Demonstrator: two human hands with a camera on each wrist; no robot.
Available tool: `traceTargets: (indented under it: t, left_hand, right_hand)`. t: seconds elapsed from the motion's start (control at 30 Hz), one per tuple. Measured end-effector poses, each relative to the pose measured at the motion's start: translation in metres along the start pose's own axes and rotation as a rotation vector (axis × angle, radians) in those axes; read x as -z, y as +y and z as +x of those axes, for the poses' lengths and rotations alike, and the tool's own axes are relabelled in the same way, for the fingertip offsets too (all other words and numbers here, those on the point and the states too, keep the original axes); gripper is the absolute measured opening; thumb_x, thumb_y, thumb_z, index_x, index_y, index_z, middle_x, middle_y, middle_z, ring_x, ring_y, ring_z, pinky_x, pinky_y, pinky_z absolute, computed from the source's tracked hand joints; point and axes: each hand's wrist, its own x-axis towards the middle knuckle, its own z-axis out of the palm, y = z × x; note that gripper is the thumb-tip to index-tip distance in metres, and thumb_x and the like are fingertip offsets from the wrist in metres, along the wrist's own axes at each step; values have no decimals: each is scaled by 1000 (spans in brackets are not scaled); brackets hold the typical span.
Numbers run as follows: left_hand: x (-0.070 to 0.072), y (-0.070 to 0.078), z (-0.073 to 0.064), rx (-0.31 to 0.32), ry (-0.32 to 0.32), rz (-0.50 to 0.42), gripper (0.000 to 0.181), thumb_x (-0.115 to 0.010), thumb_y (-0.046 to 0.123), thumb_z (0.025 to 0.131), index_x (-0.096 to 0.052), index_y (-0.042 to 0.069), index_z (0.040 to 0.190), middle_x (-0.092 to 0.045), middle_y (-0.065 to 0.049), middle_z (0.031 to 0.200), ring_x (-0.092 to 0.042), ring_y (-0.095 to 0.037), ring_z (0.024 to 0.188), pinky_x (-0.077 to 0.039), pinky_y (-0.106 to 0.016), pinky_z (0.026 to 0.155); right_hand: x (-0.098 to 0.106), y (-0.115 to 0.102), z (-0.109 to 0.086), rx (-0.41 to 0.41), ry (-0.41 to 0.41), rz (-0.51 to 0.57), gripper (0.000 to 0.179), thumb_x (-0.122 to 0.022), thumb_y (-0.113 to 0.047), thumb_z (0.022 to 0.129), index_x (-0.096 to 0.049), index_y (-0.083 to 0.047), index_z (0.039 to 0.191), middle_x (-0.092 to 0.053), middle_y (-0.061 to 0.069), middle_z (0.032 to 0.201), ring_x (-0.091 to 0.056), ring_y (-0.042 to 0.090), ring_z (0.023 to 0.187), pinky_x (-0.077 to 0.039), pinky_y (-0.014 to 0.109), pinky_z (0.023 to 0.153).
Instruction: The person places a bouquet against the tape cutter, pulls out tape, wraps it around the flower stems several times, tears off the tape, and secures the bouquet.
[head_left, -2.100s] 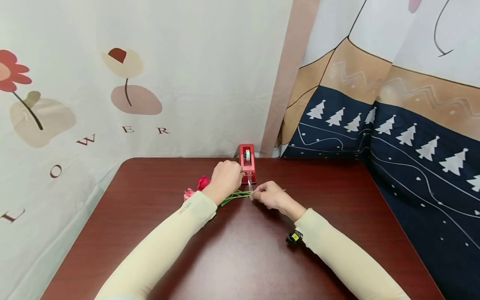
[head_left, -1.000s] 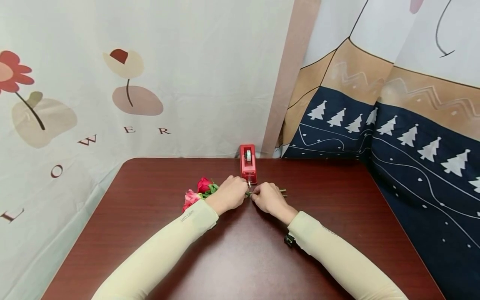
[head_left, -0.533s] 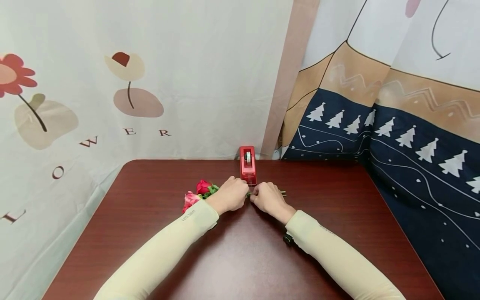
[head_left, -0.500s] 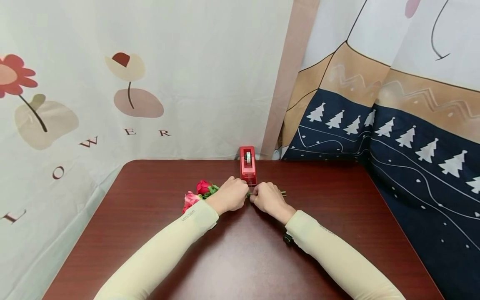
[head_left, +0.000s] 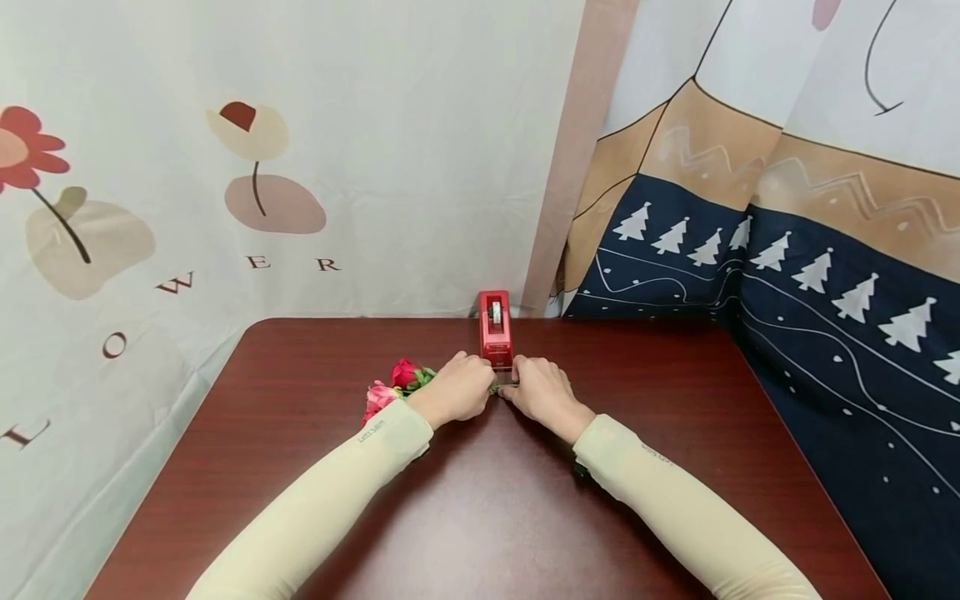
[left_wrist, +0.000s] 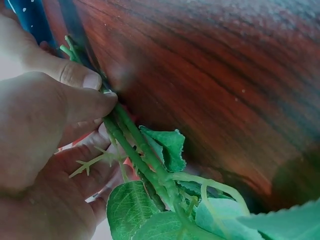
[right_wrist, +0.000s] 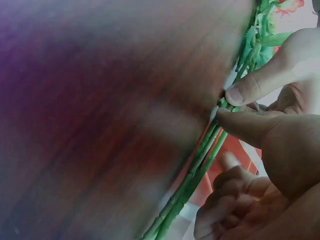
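Observation:
Artificial roses, one red (head_left: 403, 372) and one pink (head_left: 380, 396), lie on the table to the left, partly behind the left forearm. My left hand (head_left: 461, 387) holds their green stems (left_wrist: 126, 143), thumb on one side and fingers behind. Close beside it, my right hand (head_left: 542, 390) touches the stems with a nearly straight thumb. Its other fingers (right_wrist: 215, 210) stand away from the thumb, loosely bent and blurred. A thin clear strip (head_left: 504, 377) shows between the two hands. Just behind them stands a red tape dispenser (head_left: 496, 350).
The brown wooden table (head_left: 480, 517) has its back edge close behind the dispenser. Beyond it hangs a pale printed curtain (head_left: 420, 167); a navy cloth with white trees (head_left: 675, 275) hangs at the right.
Earlier, tape stretched from the dispenser to the right fingertips; that stretch is gone. Both hands came together at the stems. The right fingers have since spread from the thumb, and the left hand has barely moved.

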Motion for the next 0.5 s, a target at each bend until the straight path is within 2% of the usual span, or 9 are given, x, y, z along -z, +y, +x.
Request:
traceTargets:
  t: [0.07, 0.17, 0.3, 0.5]
  left_hand:
    - [-1, -1, 0, -3, -7, -2, 8, -75, 12, 98, -80, 14, 92, -78, -5, 99, -75, -29, 100, -52, -45, 92]
    - [1, -3, 0, -5, -17, -12, 9, -73, 13, 100, -81, 15, 95, -77, -6, 99, -75, -30, 100, -52, -46, 92]
    - [2, -5, 0, -8, -25, -38, 12, -71, 15, 102, -82, 16, 97, -78, -5, 99, -75, -28, 101, -53, -46, 93]
    - [2, -7, -1, -24, -18, -62, 11, -72, 16, 102, -81, 17, 95, -80, -3, 100, -76, -27, 100, -53, -46, 92]
  right_hand:
    - [0, 1, 0, 39, -6, -34, 27, -89, -36, 94, -77, -13, 100, -69, 5, 89, -65, 26, 85, -55, 41, 72]
    - [0, 2, 2, 112, -40, -80, 25, -85, -36, 98, -84, -14, 111, -68, 6, 97, -59, 27, 96, -50, 44, 88]
    - [2, 4, 5, 165, -113, -64, 21, -80, -34, 102, -87, -18, 114, -70, 5, 102, -57, 26, 102, -40, 46, 93]
    - [2, 12, 8, 232, -177, 21, 17, -77, -30, 104, -82, -14, 108, -78, 5, 108, -71, 28, 110, -47, 50, 100]
